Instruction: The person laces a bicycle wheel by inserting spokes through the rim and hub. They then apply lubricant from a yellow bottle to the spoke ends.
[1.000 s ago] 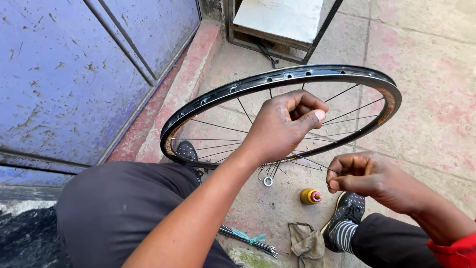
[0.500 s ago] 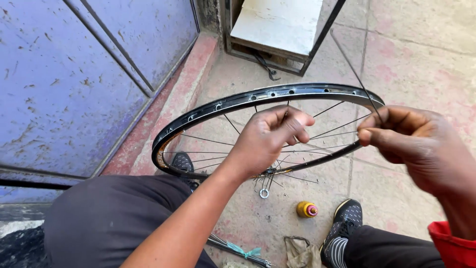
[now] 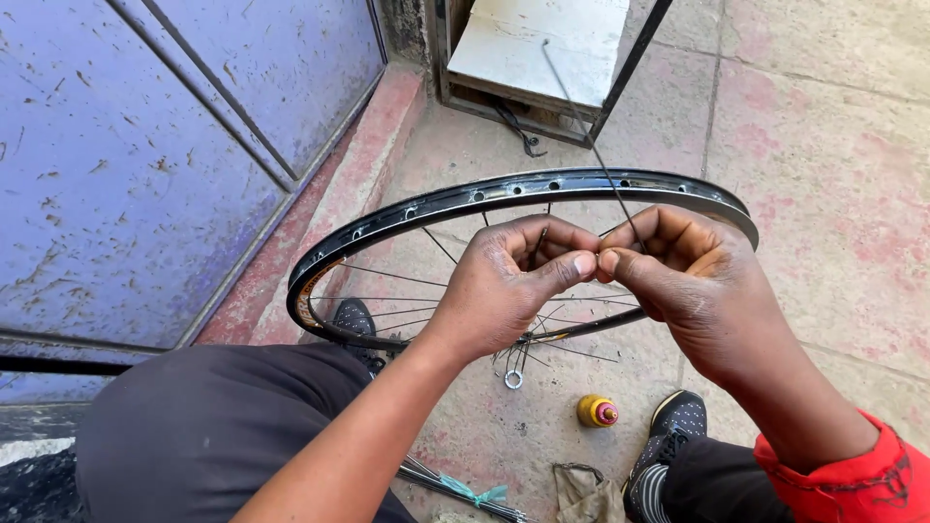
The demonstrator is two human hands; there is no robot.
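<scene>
A black bicycle wheel rim [image 3: 455, 201] with thin spokes lies tilted over my lap and feet. My left hand [image 3: 509, 286] hovers above its middle, fingers pinched together at the hub area. My right hand [image 3: 693, 286] meets it fingertip to fingertip and pinches a long thin metal spoke [image 3: 584, 121] that sticks up and away toward the back. Both thumbs and forefingers touch at the spoke's lower end. The hub itself is mostly hidden under my hands.
A small yellow bottle with a red cap [image 3: 597, 412] stands on the pink paved floor. A bundle of spare spokes [image 3: 455, 484] and a rag [image 3: 586, 494] lie near my feet. A blue metal door [image 3: 145, 145] is at left, a metal frame stand [image 3: 533, 58] behind.
My right hand rose from beside my knee to the wheel's middle, bringing a long spoke, and now meets my left hand's fingertips. The wheel shifted slightly nearer.
</scene>
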